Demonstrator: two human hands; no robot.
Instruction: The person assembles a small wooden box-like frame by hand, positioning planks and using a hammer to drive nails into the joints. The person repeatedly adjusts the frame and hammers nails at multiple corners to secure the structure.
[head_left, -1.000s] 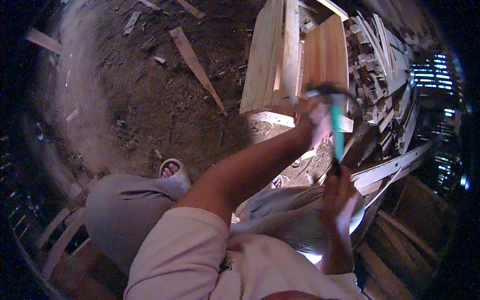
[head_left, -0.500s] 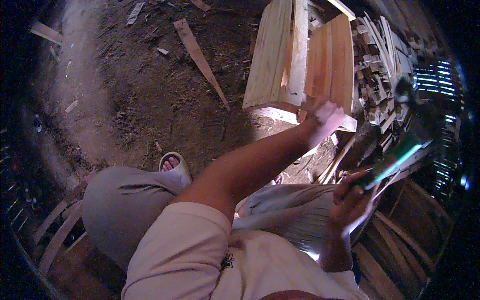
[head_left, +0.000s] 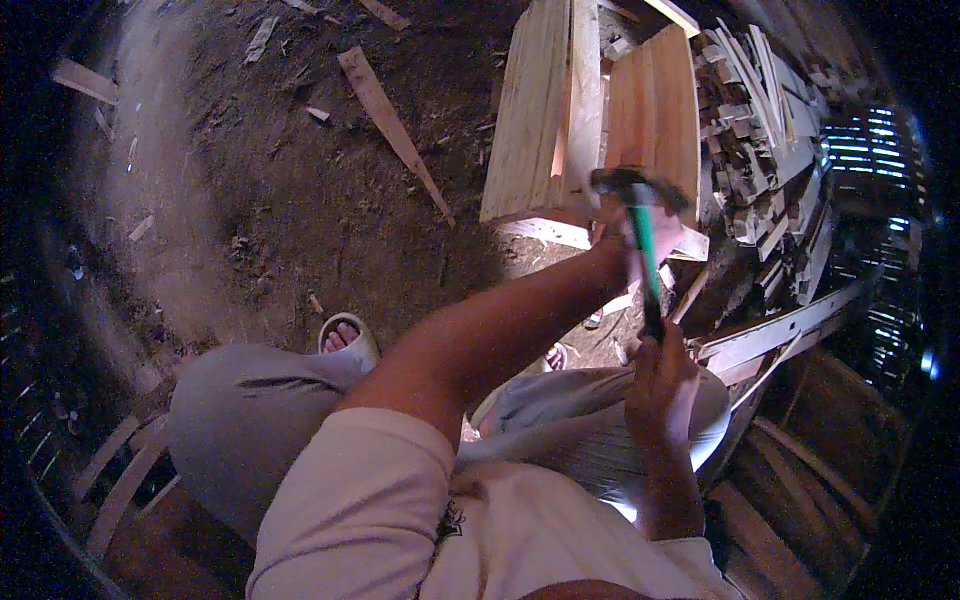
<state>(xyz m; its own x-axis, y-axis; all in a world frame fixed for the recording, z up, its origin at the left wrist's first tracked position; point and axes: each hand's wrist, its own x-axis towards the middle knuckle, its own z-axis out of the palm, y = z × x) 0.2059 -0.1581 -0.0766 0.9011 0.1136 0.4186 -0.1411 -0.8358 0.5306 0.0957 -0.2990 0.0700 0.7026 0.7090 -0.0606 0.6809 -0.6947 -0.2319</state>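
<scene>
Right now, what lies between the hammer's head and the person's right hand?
In the head view, the hammer's green shaft and dark grip lie between hammer's head and right hand.

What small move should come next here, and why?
Perhaps ease the left hand slightly away from the hammer before any blow: the right hand grips its handle, and in this view its blurred head overlaps the near end of the wooden frame, close by the left hand. The true gap is unclear.

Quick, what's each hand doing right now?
Left hand: at the wooden box, blurred; grip cannot be told.
Right hand: closed, holding the green-handled hammer.
</scene>
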